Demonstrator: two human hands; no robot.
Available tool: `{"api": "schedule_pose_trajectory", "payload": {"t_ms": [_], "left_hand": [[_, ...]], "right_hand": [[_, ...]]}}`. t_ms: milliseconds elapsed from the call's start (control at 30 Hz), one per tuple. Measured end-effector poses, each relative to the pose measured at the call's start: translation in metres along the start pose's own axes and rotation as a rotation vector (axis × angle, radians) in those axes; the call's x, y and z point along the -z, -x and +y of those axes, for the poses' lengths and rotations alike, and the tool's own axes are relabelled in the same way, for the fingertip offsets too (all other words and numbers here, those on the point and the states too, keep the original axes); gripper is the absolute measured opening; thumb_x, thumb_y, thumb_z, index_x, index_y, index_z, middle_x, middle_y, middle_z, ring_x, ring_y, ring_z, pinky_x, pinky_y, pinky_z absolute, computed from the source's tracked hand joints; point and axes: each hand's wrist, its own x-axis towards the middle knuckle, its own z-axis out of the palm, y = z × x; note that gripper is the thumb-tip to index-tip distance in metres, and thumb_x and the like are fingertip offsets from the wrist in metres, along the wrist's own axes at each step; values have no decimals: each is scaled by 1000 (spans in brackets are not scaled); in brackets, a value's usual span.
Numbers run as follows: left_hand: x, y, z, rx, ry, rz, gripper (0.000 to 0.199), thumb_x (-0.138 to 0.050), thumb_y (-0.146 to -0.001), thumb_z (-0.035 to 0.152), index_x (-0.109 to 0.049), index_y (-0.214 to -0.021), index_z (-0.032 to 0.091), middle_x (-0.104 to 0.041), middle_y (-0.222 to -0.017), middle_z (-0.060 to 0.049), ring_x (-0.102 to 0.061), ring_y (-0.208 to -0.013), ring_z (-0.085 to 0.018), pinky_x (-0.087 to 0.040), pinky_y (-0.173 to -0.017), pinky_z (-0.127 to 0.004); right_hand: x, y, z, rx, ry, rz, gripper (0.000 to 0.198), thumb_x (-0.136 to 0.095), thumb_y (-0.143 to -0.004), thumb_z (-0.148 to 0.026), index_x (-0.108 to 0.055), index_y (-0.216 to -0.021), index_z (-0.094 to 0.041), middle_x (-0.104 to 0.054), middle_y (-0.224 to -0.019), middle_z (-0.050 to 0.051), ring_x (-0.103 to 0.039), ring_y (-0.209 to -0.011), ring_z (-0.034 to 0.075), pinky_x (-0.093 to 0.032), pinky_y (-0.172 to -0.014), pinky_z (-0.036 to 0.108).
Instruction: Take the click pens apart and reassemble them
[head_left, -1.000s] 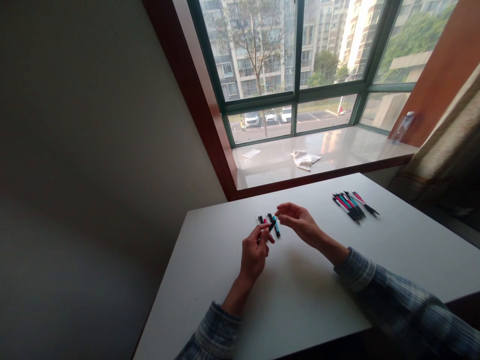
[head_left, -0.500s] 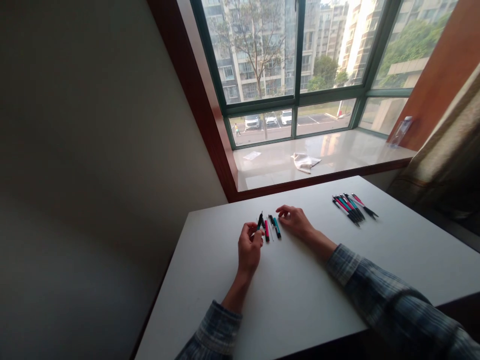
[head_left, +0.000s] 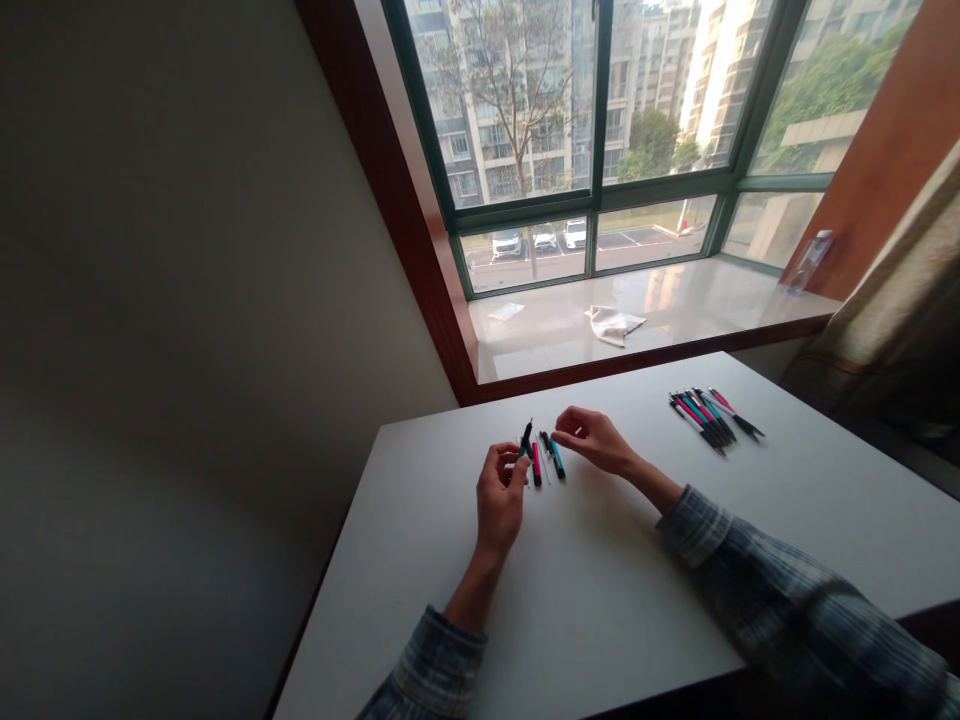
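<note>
My left hand [head_left: 500,497] is closed around a teal-and-black pen [head_left: 526,437], with its dark end pointing up and away. Just right of it, pen parts lie on the white table [head_left: 600,570]: a pink-and-black barrel [head_left: 536,466], a thin pale refill [head_left: 546,465] and a teal-and-black barrel [head_left: 557,460]. A black piece [head_left: 544,440] lies beside the teal barrel. My right hand [head_left: 592,438] hovers by the far end of these parts, fingers curled towards the thumb. Whatever is between its fingertips, if anything, is too small to make out.
Several pink, teal and black pens [head_left: 703,420] lie grouped at the table's right. Behind the table, a crumpled white cloth [head_left: 613,325], a flat paper piece [head_left: 507,312] and a clear bottle [head_left: 810,262] are on the windowsill. A wall [head_left: 225,300] borders the left side.
My right hand's fingers have curled in, the thumb coming forward over the parts. The pen in my left hand has tilted slightly to the right. The view has shifted a little.
</note>
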Motion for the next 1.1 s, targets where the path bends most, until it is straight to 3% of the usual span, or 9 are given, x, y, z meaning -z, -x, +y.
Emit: {"api": "schedule_pose_trajectory", "payload": {"t_ms": [133,300,500,667,833,933,1000,1100], "left_hand": [[-1,3,7,-59,-38,-66,25,-72,-89,41,-66,-101,20,-73,-92,-5,-69,-78,-19,-54,-71,-29],[-3,5,8,-83,-86,-140,24,-71,-90,39,-73,-104,20,-77,-97,-7,-73,-83,-22,-56,-79,-34],[-3,2,7,28,109,-187,30,-70,-91,41,-72,-107,16,-79,-94,-10,-73,-76,-21,-56,-76,-35],[-2,0,4,52,193,-198,31,-70,-92,42,-69,-108,15,-79,-99,-12,-73,-79,-22,-55,-78,-36],[-4,1,5,102,257,-252,32,-70,-92,45,-66,-107,16,-79,-103,-14,-76,-90,-27,-52,-83,-37],[-6,2,7,138,298,-269,36,-71,-91,47,-64,-108,17,-79,-106,-15,-76,-93,-29,-52,-83,-38],[-7,3,7,153,315,-273,38,-71,-90,49,-64,-109,16,-78,-106,-16,-76,-94,-30,-52,-84,-39],[-7,3,7,165,324,-279,40,-72,-89,49,-64,-109,16,-78,-106,-16,-76,-94,-30,-52,-84,-39]], "right_hand": [[-10,5,-12,-84,-205,-140,51,-67,-86,-62,-51,-65,-19,-46,-60,-5,-38,-56,10,-29,-52,25],[-22,6,-13,-90,-192,-70,58,-62,-89,-66,-45,-58,-20,-33,-54,-7,-29,-53,9,-21,-51,26],[-19,5,-17,-45,-279,-103,41,-67,-91,-55,-55,-74,-19,-49,-63,-5,-43,-58,11,-34,-54,24],[-12,6,-25,-25,-431,-103,29,-73,-89,-45,-73,-100,-18,-72,-94,5,-66,-86,20,-53,-78,33],[-10,7,-34,-58,-457,-50,40,-80,-83,-41,-74,-117,-21,-73,-94,5,-69,-91,22,-55,-83,36],[-10,8,-37,-30,-521,-79,47,-79,-84,-39,-68,-127,-23,-74,-106,8,-69,-105,25,-55,-91,39],[-11,8,-37,-18,-524,-68,49,-80,-82,-37,-67,-128,-24,-73,-112,9,-67,-111,26,-55,-94,41],[-12,8,-38,-32,-519,-55,46,-81,-82,-35,-67,-125,-23,-73,-104,7,-69,-103,24,-56,-91,40]]}}
